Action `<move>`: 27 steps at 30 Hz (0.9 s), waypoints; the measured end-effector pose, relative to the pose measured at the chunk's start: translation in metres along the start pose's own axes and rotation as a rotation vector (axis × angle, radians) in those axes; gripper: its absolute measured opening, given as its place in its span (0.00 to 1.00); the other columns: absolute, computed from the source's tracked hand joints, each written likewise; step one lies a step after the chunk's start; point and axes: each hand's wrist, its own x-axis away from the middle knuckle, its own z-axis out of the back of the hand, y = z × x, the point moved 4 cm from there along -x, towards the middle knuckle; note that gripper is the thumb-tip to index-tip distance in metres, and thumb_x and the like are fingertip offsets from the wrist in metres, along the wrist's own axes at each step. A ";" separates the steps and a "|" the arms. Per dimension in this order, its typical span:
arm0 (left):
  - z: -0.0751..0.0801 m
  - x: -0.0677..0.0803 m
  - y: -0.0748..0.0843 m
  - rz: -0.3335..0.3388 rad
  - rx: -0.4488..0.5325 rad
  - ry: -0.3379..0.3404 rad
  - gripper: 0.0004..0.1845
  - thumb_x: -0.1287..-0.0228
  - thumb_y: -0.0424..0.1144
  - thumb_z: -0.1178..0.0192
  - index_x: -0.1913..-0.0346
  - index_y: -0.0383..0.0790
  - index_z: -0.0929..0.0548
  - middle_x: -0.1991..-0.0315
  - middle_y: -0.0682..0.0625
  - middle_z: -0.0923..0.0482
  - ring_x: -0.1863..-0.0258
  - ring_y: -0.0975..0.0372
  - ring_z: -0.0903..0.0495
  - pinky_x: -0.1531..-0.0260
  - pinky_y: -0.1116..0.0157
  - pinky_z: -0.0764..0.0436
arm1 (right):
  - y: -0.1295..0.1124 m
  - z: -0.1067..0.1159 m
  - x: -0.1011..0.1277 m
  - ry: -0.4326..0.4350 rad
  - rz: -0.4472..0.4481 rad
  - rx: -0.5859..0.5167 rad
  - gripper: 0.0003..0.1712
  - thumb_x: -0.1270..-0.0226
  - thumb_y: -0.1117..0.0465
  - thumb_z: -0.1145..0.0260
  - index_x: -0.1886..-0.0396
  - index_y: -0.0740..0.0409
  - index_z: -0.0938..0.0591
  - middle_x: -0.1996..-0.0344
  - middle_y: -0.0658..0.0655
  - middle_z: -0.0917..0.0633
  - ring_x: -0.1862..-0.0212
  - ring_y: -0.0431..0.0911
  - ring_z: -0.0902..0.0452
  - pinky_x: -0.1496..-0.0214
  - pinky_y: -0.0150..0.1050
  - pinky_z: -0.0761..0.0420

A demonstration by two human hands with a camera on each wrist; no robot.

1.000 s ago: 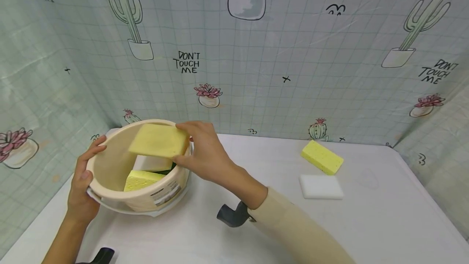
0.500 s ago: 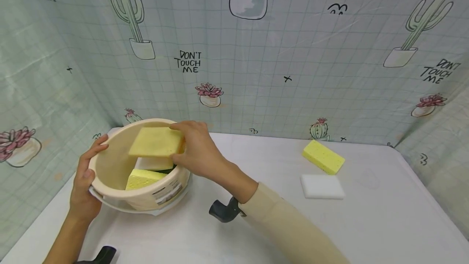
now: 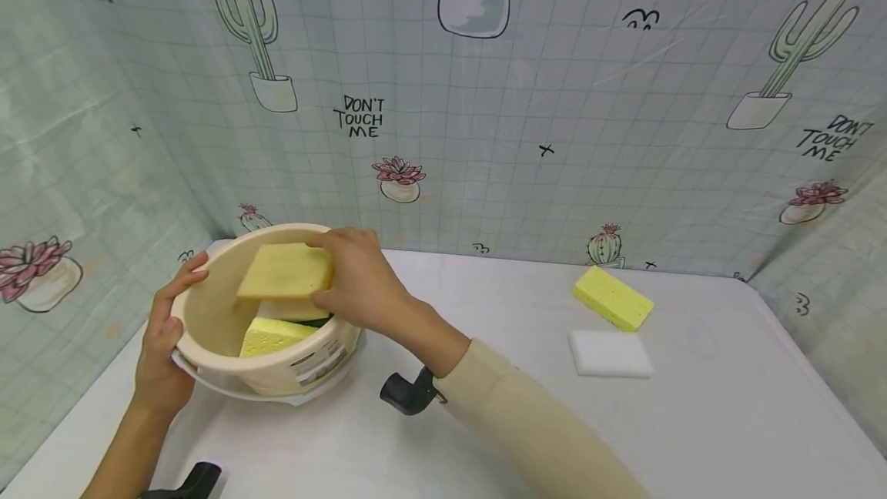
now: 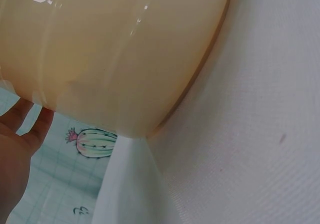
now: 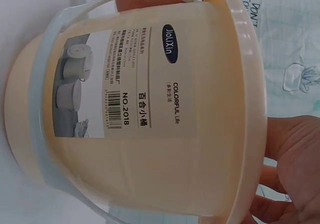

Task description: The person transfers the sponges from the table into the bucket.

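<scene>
Yellow sponge (image 3: 286, 272) pinched inside the mouth of a cream bucket (image 3: 266, 381)

With the right hand (image 3: 363, 283), pinches the sponge by its right end — thumb on the near edge, fingers bent over the far one. Holds it within the bucket's opening, broad face up, just above the other contents. With the left hand (image 3: 155, 353), grips the bucket at its left side: fingers curved along the outer wall up to the rim, slightly spread, thumb set apart from them on the same side.

Beneath the pinched sponge, note a pale block (image 3: 287, 309), partly covered, with a second yellow sponge (image 3: 273, 337) nearer the front wall and a narrow dark green strip (image 3: 319, 323) at the right. Outside, see a white handle (image 5: 37, 119) hanging low round the bucket and a printed label (image 5: 155, 99) — legible as "JiaLiXin", "COLORFUL Life" and "NO.2018".

On the white counter (image 3: 728, 406), well apart to the right, find a further yellow sponge (image 3: 613, 299) lying at a slant and, just in front of it, a flat white sponge (image 3: 610, 353). On the right arm, note a beige sleeve (image 3: 533, 414) and, by its cuff, a black curved fitting (image 3: 407, 393); beside the left forearm, a similar fitting (image 3: 197, 481). Behind, see a pale green curtain (image 3: 457, 98) printed with a grid, potted cacti and the words "DON'T TOUCH ME".
</scene>
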 end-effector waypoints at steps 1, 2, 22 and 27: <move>0.000 0.000 0.000 0.001 -0.003 0.000 0.27 0.33 0.40 0.58 0.34 0.30 0.37 0.27 0.41 0.56 0.29 0.52 0.60 0.34 0.69 0.48 | -0.001 -0.001 -0.001 -0.006 0.002 0.007 0.34 0.51 0.63 0.25 0.40 0.58 0.23 0.44 0.54 0.22 0.41 0.48 0.34 0.43 0.33 0.37; 0.000 0.000 0.000 0.002 -0.009 -0.001 0.27 0.32 0.40 0.58 0.34 0.30 0.37 0.27 0.41 0.56 0.29 0.52 0.60 0.34 0.69 0.48 | -0.001 -0.002 -0.001 -0.014 0.006 0.021 0.34 0.51 0.62 0.25 0.40 0.57 0.23 0.44 0.54 0.22 0.42 0.48 0.34 0.44 0.32 0.36; -0.001 0.000 0.002 0.011 -0.016 0.008 0.27 0.31 0.41 0.57 0.33 0.31 0.37 0.27 0.41 0.56 0.29 0.53 0.59 0.34 0.69 0.49 | -0.007 -0.009 -0.004 -0.102 -0.009 0.191 0.36 0.48 0.49 0.24 0.39 0.53 0.24 0.41 0.52 0.26 0.44 0.45 0.34 0.49 0.31 0.29; -0.001 0.001 0.002 0.010 -0.003 0.006 0.27 0.31 0.41 0.56 0.34 0.31 0.37 0.27 0.42 0.56 0.29 0.53 0.58 0.34 0.69 0.49 | -0.006 -0.005 -0.002 -0.132 -0.041 0.150 0.37 0.46 0.46 0.26 0.38 0.51 0.25 0.39 0.51 0.28 0.40 0.45 0.34 0.46 0.33 0.28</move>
